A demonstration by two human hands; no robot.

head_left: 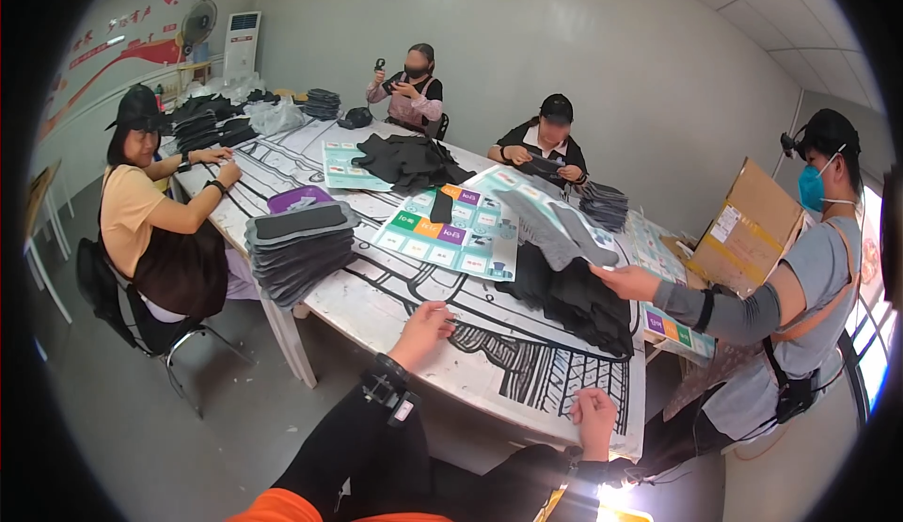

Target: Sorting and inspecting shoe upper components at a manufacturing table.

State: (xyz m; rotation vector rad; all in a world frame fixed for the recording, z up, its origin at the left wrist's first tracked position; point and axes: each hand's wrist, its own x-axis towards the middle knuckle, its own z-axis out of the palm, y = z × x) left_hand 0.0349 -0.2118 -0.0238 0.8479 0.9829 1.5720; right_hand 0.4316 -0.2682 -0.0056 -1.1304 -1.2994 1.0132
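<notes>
My left hand (pixel 423 336) is over the near edge of the white table (pixel 376 310), its fingers loosely bent and apart, with nothing seen in them. To the right, my right hand (pixel 594 420) is at the table's near right corner, above the black line drawing; its fingers curl inward and no object shows in them. Nearest to my left hand is a tall stack of grey and black fabric pads (pixel 299 251). Beyond my hands lies a heap of black fabric pieces (pixel 572 301). Above that heap, a co-worker's hand (pixel 628 282) at the right holds a grey fabric pad (pixel 546 230).
Printed colour sheets (pixel 451 230), a purple tray (pixel 299 198) and another black fabric heap (pixel 409 160) cover the table's middle. Other people sit at the left and far sides. A cardboard box (pixel 743 230) stands at the right, beside the standing co-worker (pixel 800 287).
</notes>
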